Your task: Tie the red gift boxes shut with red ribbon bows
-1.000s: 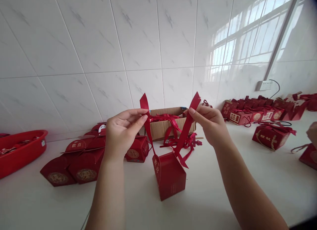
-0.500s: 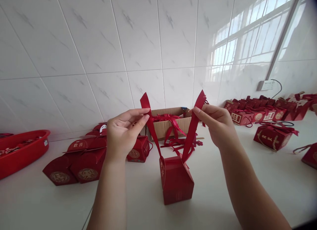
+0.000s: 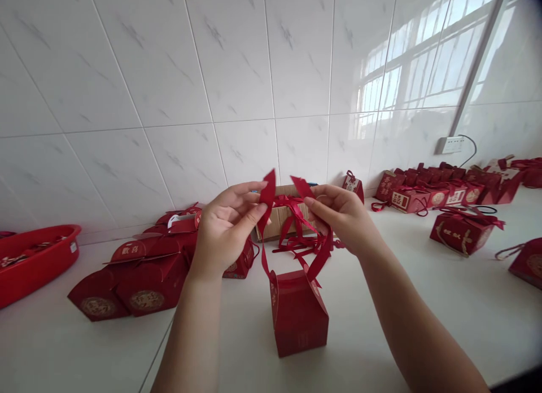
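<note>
A red basin (image 3: 38, 277) is set at the far left of the tabletop (image 3: 351, 325). Near it, red boxes (image 3: 150, 277) with round gold emblems are grouped. At the right, more boxes (image 3: 438, 197) are lined along the tiled wall (image 3: 241, 54), where a white socket (image 3: 449, 145) is mounted and a barred window (image 3: 389, 91) is reflected.

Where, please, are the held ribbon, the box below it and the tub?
Held ribbon (image 3: 320, 259): head view, on the middle of its right strand.
Box (image 3: 298, 304): head view, on its slanting near panel.
Tub (image 3: 38, 274): head view, on its outer wall, below the near rim.
</note>
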Demonstrator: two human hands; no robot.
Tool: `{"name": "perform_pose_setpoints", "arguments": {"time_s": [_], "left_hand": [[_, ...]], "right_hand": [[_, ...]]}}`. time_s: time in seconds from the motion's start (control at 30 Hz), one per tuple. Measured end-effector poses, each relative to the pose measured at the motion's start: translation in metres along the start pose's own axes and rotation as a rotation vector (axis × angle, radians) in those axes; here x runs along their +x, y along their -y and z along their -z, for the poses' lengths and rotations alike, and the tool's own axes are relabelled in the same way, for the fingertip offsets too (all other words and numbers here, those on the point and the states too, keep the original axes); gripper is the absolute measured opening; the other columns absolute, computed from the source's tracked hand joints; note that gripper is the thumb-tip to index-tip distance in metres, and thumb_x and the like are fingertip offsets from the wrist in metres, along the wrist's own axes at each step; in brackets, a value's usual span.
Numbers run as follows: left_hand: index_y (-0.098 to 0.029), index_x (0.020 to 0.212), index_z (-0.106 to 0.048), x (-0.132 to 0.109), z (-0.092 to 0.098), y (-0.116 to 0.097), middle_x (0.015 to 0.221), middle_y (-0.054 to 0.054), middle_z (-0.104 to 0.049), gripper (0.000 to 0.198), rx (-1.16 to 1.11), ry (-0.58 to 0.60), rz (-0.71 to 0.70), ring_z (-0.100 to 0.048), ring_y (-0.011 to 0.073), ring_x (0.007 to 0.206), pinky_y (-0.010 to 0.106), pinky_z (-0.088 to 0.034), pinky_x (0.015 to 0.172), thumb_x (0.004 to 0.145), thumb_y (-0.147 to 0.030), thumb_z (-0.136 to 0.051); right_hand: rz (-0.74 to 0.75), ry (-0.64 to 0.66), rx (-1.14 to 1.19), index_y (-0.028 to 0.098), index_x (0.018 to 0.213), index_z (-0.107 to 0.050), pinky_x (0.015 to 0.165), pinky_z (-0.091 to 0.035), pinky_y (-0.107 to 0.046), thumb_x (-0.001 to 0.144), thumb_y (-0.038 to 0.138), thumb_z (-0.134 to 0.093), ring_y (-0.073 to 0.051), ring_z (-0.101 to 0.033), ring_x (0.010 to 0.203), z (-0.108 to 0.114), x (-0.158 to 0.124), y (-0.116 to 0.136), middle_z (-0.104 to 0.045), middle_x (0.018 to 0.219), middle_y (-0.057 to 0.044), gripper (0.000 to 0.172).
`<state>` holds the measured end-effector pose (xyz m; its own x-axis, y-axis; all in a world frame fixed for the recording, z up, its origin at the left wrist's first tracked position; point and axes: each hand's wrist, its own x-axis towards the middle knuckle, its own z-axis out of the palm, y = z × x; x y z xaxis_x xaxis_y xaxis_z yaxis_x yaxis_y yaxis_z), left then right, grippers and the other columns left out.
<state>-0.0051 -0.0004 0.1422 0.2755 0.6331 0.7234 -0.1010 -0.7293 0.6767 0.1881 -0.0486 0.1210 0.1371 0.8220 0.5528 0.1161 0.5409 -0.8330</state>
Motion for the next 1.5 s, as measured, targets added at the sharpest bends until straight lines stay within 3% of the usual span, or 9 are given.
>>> {"name": "perform_pose_setpoints", "arguments": {"time_s": [0.1,0.33,0.43,0.53,0.63,0.83,0.97,1.13,1.5], "left_hand": [[-0.028,0.132,-0.046,-0.003,-0.010,-0.002,0.083,-0.001,-0.071,0.058,0.008,0.121,0.085,-0.066,0.0111,0.066,0.021,-0.055,0.063,0.078,-0.024,-0.067],[-0.026,0.125,-0.042,-0.004,-0.014,0.002,0.087,0.001,-0.071,0.058,0.029,0.167,0.195,-0.069,0.0163,0.081,0.027,-0.056,0.074,0.075,-0.027,-0.071],[-0.027,0.125,-0.042,-0.003,-0.013,0.002,0.083,-0.001,-0.071,0.064,0.044,0.153,0.195,-0.068,0.0165,0.076,0.029,-0.056,0.072,0.071,-0.025,-0.075],[-0.027,0.123,-0.042,-0.003,-0.015,0.002,0.080,-0.002,-0.070,0.062,0.085,0.127,0.174,-0.067,0.0156,0.072,0.027,-0.055,0.068,0.070,-0.025,-0.075],[-0.027,0.120,-0.043,-0.003,-0.016,0.003,0.082,-0.001,-0.069,0.056,0.142,0.102,0.175,-0.066,0.0159,0.075,0.027,-0.053,0.069,0.072,-0.028,-0.073],[-0.024,0.115,-0.047,0.001,-0.008,0.005,0.081,0.000,-0.066,0.035,0.039,0.260,0.383,-0.064,0.0147,0.075,0.030,-0.050,0.074,0.083,-0.033,-0.059],[-0.020,0.111,-0.048,0.003,-0.004,0.005,0.074,-0.002,-0.062,0.031,-0.115,0.237,0.439,-0.061,0.0115,0.070,0.025,-0.047,0.071,0.082,-0.023,-0.058],[-0.020,0.108,-0.051,0.002,-0.002,0.004,0.072,-0.002,-0.060,0.027,-0.181,0.286,0.444,-0.059,0.0115,0.072,0.025,-0.045,0.071,0.082,-0.021,-0.058],[-0.033,0.126,-0.045,0.000,-0.004,0.001,0.086,-0.003,-0.063,0.052,-0.052,0.228,0.404,-0.062,0.0138,0.079,0.030,-0.047,0.076,0.079,-0.013,-0.047]], "right_hand": [[-0.027,0.055,-0.043,0.015,0.094,-0.065,0.041,-0.031,-0.020,0.085,0.034,-0.057,-0.007,-0.041,0.046,-0.008,0.000,-0.003,-0.055,0.061,0.001,0.022],[0.113,0.301,0.060,0.017,0.091,-0.071,0.061,-0.048,-0.026,0.084,0.026,-0.056,-0.014,-0.059,0.070,-0.014,-0.004,0.004,-0.063,0.076,-0.002,0.019],[0.124,0.268,0.004,0.017,0.097,-0.069,0.054,-0.046,-0.024,0.082,0.033,-0.062,-0.014,-0.058,0.066,-0.016,-0.005,0.003,-0.064,0.075,-0.003,0.023],[0.140,0.195,-0.077,0.016,0.093,-0.070,0.043,-0.036,-0.021,0.085,0.036,-0.060,-0.008,-0.044,0.050,-0.019,-0.003,-0.003,-0.055,0.059,0.002,0.024],[0.135,0.150,-0.005,0.016,0.086,-0.069,0.046,-0.033,-0.021,0.086,0.036,-0.058,-0.008,-0.041,0.053,-0.020,0.001,-0.010,-0.052,0.062,0.002,0.023],[0.044,0.225,0.213,0.016,0.084,-0.065,0.048,-0.034,-0.022,0.087,0.038,-0.058,-0.008,-0.040,0.054,-0.011,0.008,-0.018,-0.052,0.067,0.001,0.022],[0.286,0.373,-0.051,0.017,0.088,-0.066,0.056,-0.042,-0.024,0.090,0.022,-0.049,-0.011,-0.051,0.064,-0.004,0.008,-0.014,-0.056,0.072,-0.001,0.017],[0.629,0.320,-0.428,0.018,0.098,-0.066,0.070,-0.049,-0.029,0.086,0.005,-0.043,-0.015,-0.058,0.082,-0.002,0.006,-0.014,-0.063,0.088,-0.006,0.029],[0.655,0.220,-0.511,0.017,0.100,-0.066,0.065,-0.050,-0.030,0.088,0.008,-0.044,-0.016,-0.060,0.078,-0.002,0.009,-0.019,-0.062,0.091,-0.008,0.027]]}}
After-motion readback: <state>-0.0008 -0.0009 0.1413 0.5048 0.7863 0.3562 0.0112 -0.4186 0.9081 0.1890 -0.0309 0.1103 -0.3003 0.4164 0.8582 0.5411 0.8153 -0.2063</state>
